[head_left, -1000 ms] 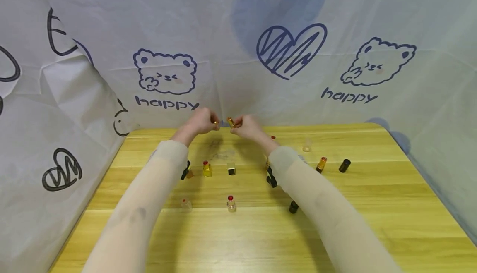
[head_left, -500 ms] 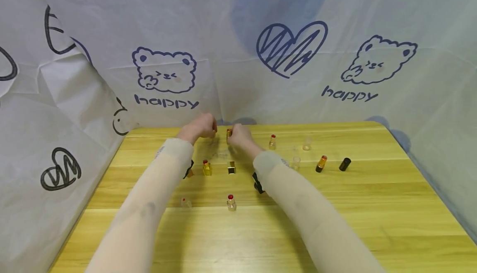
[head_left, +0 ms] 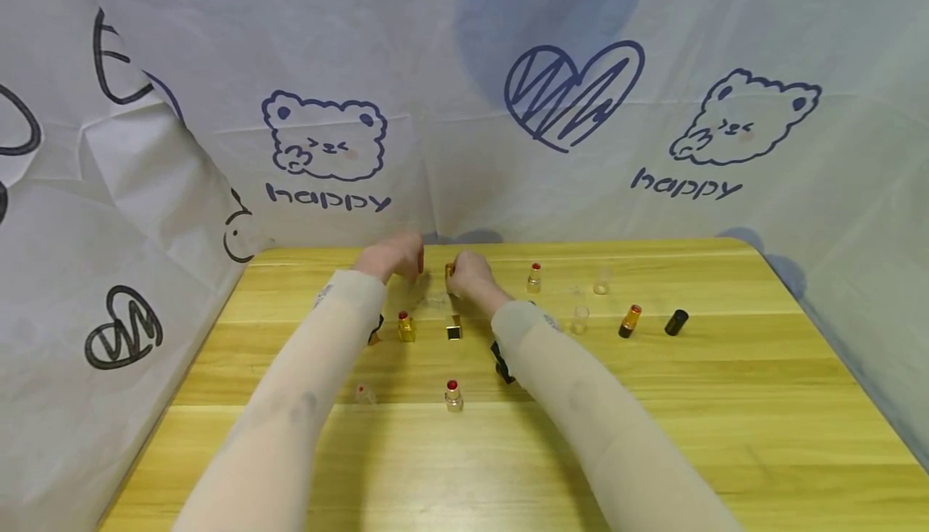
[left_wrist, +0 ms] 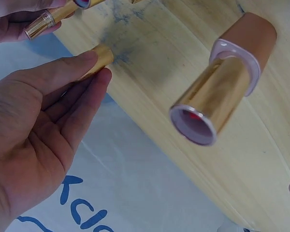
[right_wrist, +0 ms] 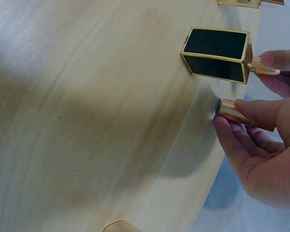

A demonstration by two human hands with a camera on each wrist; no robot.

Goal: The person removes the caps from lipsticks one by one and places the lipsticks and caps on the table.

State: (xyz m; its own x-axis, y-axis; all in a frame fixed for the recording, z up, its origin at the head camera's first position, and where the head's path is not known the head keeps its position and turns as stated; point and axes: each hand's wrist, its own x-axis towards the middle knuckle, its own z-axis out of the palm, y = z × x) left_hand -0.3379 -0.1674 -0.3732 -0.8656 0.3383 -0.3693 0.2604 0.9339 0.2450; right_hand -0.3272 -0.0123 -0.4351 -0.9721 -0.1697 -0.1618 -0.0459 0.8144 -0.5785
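Near the table's back edge, my left hand (head_left: pixel 395 255) pinches a short gold lipstick cap (left_wrist: pixel 104 57) between thumb and fingertips. To its right, my right hand (head_left: pixel 470 276) holds a slim gold lipstick tube (head_left: pixel 449 272) close over the tabletop, its fingers round the side. In the right wrist view the tube's dark end points at the table and part of it is hidden by the thumb. The two hands are a short gap apart. A brown-and-gold lipstick (left_wrist: pixel 227 87) stands beside the left hand's work, and a gold-edged black square cap (right_wrist: pixel 215 55) is near the right hand.
On the wooden table (head_left: pixel 726 435) stand a yellow-gold lipstick (head_left: pixel 406 328), a pink-gold lipstick (head_left: pixel 453 397) and another red lipstick (head_left: pixel 535 279). Clear caps (head_left: pixel 580 321), a black-based gold lipstick (head_left: pixel 630 322) and a black cap (head_left: pixel 676 322) are at right. A printed cloth (head_left: pixel 464 153) hangs behind.
Both hands have come down from above the back edge towards the table. The right hand's lipstick tube has gone from tilted in the air to near upright, low over the tabletop.
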